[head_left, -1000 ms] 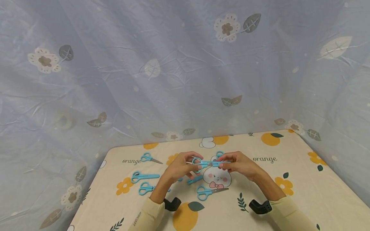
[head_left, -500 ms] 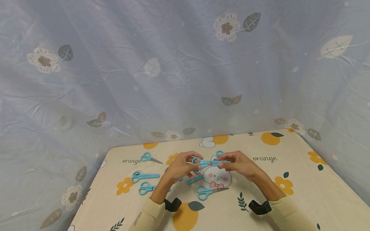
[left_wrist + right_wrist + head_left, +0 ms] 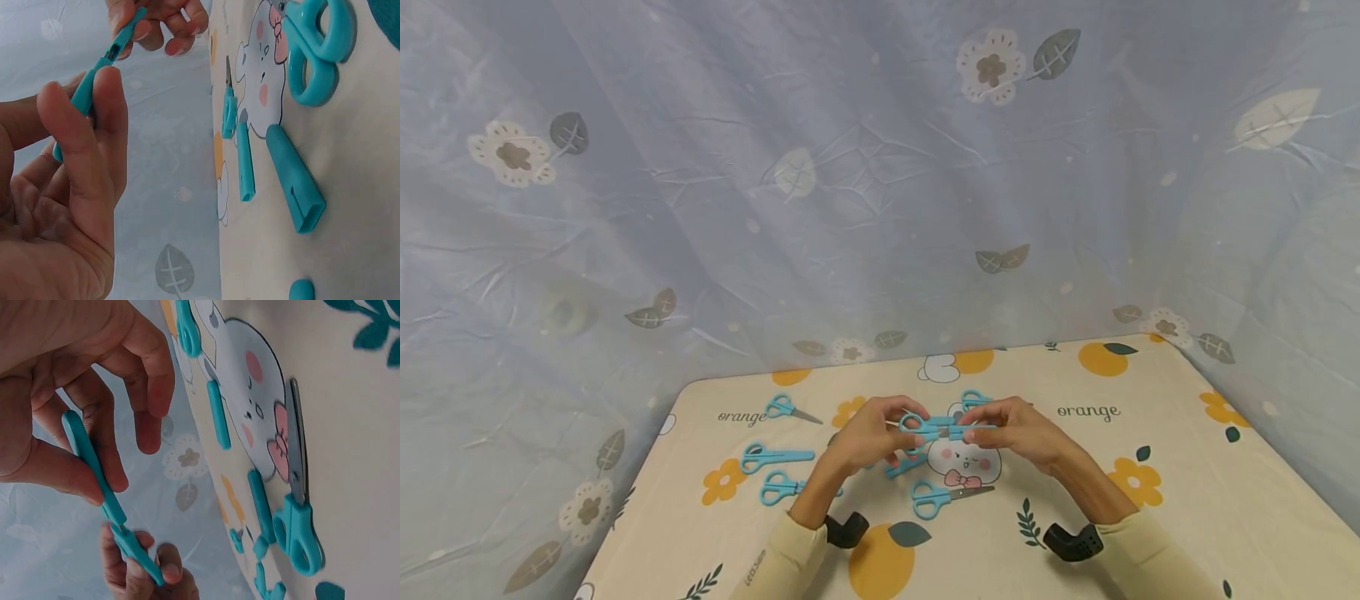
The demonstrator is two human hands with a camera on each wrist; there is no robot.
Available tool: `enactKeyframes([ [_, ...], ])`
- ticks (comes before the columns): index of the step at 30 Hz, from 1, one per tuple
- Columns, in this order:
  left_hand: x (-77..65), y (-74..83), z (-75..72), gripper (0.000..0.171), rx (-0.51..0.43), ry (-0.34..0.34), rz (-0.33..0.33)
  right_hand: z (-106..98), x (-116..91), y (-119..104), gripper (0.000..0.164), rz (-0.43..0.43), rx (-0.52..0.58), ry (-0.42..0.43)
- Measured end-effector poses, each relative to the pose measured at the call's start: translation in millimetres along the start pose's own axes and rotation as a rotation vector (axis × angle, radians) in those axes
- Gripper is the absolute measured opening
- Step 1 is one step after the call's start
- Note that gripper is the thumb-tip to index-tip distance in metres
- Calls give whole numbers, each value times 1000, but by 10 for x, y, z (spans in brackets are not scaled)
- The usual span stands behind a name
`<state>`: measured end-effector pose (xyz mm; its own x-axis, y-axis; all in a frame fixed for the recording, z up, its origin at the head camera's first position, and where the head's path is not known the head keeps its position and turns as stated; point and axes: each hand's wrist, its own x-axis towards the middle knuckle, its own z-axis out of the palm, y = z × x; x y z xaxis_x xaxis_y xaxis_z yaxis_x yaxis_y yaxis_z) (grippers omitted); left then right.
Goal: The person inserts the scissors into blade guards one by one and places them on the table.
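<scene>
My left hand (image 3: 867, 433) pinches light-blue scissors (image 3: 925, 427) by the handle loops, above the table. Opposite it, my right hand (image 3: 1018, 432) pinches a blue blade cover (image 3: 94, 465) between thumb and fingers. The cover's mouth meets the scissors' blade end; a short piece of metal shows between them in the head view. In the left wrist view the held cover (image 3: 129, 34) and the scissors lie in one line. Below the hands, uncovered scissors (image 3: 932, 500) lie with the blade pointing right. Two loose blade covers (image 3: 247, 162) (image 3: 294, 178) lie beyond them.
Uncovered scissors (image 3: 781, 407) lie at the back left, with covered scissors (image 3: 775, 457) in front. Another pair of scissors (image 3: 778, 488) is partly hidden by the left forearm. More scissors (image 3: 976, 400) lie behind the right hand. A patterned cloth (image 3: 1180, 500) covers the table.
Both hands have sunk slightly with the scissors and cover, so a loose cover behind them now shows. The things on the table have not moved.
</scene>
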<state>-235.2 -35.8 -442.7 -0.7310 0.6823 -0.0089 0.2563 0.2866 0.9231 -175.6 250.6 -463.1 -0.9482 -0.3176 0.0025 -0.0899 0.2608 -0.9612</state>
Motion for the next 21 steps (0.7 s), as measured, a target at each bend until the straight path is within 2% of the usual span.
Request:
enactKeyframes([
  [3, -8, 8, 18, 26, -3, 10, 7, 24, 6, -2, 32, 4, 8, -2],
  [13, -7, -33, 58, 29, -127, 26, -44, 52, -3, -15, 36, 25, 43, 11],
  [21, 12, -47, 82, 29, -127, 35, -57, 65, -4, 2, 39, 26, 85, 6],
])
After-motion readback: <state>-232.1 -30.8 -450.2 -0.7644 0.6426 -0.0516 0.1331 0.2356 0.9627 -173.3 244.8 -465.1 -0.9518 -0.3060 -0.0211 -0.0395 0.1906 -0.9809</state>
